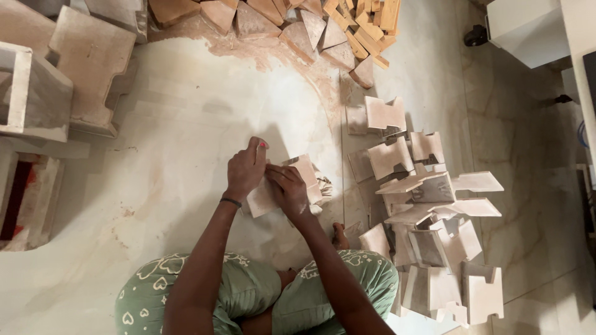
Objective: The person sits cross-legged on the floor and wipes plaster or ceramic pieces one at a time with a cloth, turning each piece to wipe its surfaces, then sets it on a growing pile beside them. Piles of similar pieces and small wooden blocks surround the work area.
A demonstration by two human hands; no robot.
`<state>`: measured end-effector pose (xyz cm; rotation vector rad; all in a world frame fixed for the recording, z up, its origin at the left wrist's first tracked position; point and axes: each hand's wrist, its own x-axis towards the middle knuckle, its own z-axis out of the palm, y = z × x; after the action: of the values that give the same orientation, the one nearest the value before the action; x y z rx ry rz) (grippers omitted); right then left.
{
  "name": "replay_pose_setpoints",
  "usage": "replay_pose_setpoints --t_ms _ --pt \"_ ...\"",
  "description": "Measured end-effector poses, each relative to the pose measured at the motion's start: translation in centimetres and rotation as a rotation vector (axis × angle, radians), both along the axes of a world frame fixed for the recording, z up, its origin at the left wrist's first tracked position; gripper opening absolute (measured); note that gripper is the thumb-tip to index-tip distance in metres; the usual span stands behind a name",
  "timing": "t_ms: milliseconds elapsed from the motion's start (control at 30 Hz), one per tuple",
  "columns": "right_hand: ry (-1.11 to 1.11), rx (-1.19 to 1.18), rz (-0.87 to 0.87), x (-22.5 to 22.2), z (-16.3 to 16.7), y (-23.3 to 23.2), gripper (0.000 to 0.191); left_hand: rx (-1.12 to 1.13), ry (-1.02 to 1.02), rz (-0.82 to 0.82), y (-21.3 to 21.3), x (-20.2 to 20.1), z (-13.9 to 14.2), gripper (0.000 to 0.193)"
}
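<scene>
Both hands grip a pale notched block [292,186]: left hand [245,170] fingers clasp its left edge, right hand [288,189] fingers press its face.

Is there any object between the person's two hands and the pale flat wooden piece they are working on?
Nothing visible does. The left hand and the right hand both rest directly on the pale flat wooden piece, which lies on the light stone floor. The heap of similar notched pale wooden pieces lies apart, to the person's right.
</scene>
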<state>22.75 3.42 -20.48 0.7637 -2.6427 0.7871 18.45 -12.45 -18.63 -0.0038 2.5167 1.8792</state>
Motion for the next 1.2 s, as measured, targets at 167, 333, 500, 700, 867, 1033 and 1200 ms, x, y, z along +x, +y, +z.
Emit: replay_pose_setpoints --t_ms 167,333,500,700,867,1033,1200 --pt "-0.051 0.091 0.022 1.3 -0.2 1.2 0.03 -0.079 -0.064 0.006 0.3 0.0 -0.1 0.028" --pt "-0.052 0.074 0.013 3.6 -0.6 2.0 0.026 -0.033 -0.102 0.024 0.5 0.1 -0.3 0.029" --pt "-0.048 0.073 -0.006 5.8 -0.8 2.6 0.025 -0.032 -0.041 0.042 0.6 0.1 -0.7 0.034" --pt "0.04 0.038 -0.037 7.9 -1.3 2.8 0.024 -0.098 -0.059 0.023 0.8 -0.1 -1.1 0.043" --pt "0.019 -0.007 -0.075 9.1 -1.4 2.2 0.025 -0.068 -0.121 0.041 0.8 -0.2 -1.2 0.048" --pt "0.017 -0.021 -0.11 9.6 -1.3 1.1 0.022 0.067 -0.349 0.092 0.4 -0.4 -1.0 0.06" --pt "0.038 -0.031 -0.108 9.1 -1.1 0.1 0.022 0.009 -0.314 0.064 0.5 -0.3 -1.0 0.063"
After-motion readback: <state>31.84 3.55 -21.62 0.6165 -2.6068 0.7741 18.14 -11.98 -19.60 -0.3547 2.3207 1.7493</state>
